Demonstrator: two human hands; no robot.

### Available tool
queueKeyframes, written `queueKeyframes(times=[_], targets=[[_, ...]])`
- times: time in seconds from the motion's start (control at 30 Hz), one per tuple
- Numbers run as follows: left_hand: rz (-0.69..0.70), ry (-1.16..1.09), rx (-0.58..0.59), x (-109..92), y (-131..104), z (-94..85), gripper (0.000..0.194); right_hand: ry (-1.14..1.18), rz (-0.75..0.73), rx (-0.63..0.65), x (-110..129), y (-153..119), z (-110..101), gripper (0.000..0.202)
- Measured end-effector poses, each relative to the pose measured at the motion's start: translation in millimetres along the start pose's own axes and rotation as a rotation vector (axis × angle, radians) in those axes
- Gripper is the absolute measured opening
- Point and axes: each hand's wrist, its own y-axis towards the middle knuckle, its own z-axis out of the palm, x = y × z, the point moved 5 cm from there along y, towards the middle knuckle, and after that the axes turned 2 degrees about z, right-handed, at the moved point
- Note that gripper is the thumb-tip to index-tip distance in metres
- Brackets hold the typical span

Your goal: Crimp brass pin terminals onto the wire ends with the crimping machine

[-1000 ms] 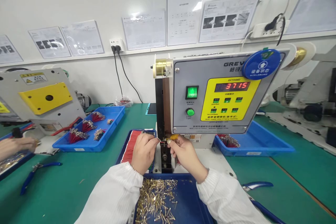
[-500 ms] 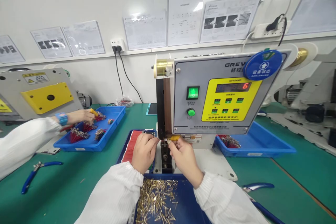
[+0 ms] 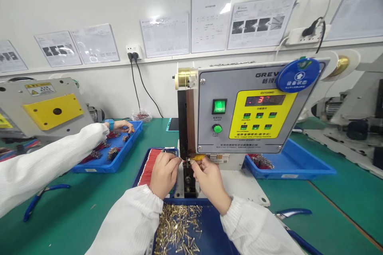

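Observation:
My left hand [image 3: 164,170] pinches a thin red wire [image 3: 182,160] at the left side of the crimping machine's black head [image 3: 188,179]. My right hand [image 3: 209,179] is closed at the head's right side, its fingertips on a small part too tiny to make out. A yellow-orange piece [image 3: 198,157] shows by its fingers. The fingertips of both hands are a small gap apart. Behind my left hand lies a tray of red wires [image 3: 152,165]. Below both hands, a dark blue tray [image 3: 214,223] holds many small brass-coloured pins [image 3: 176,227].
The machine's grey panel [image 3: 224,83] rises above my right hand. A blue tray [image 3: 305,161] stands right, pliers [image 3: 295,213] lower right, more pliers [image 3: 37,201] left. A co-worker's sleeved arm [image 3: 60,155] reaches over another blue tray [image 3: 136,129].
The co-worker's hand has moved right and farther across the left blue tray. The machine's red display reads differently. My hands have barely moved.

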Motion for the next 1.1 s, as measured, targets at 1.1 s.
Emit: queueKeyframes(times=[1.1], targets=[[-0.527, 0.164, 0.393, 129.7, -53.6, 1.4, 0.015, -0.531, -0.085, 0.235, -5.3, -10.2, -60.9, 0.034]])
